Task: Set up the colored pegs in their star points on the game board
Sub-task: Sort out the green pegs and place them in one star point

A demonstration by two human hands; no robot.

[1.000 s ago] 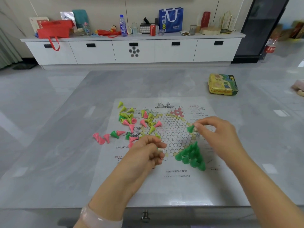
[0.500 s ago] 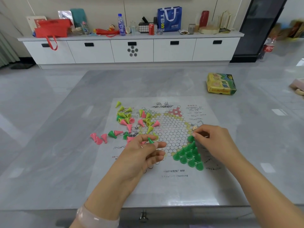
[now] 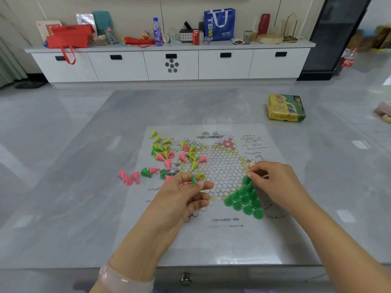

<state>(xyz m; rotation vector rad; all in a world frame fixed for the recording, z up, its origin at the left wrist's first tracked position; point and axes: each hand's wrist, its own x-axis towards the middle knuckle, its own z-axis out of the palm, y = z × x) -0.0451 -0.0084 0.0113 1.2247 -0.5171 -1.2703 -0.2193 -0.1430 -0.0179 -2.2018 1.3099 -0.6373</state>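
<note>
Your left hand (image 3: 182,195) hovers palm-up over the board (image 3: 211,240), pinching a green peg (image 3: 194,179); your right hand (image 3: 275,182) pinches the green triangle's (image 3: 245,201) top peg (image 3: 246,179).

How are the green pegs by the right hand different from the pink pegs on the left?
The green pegs stand upright, packed into a triangle on the board beside the right hand. The pink pegs lie tipped over, loose on the table just off the board. Green ones are sorted; pink ones are not yet. Both are small cones of about the same size.
</note>
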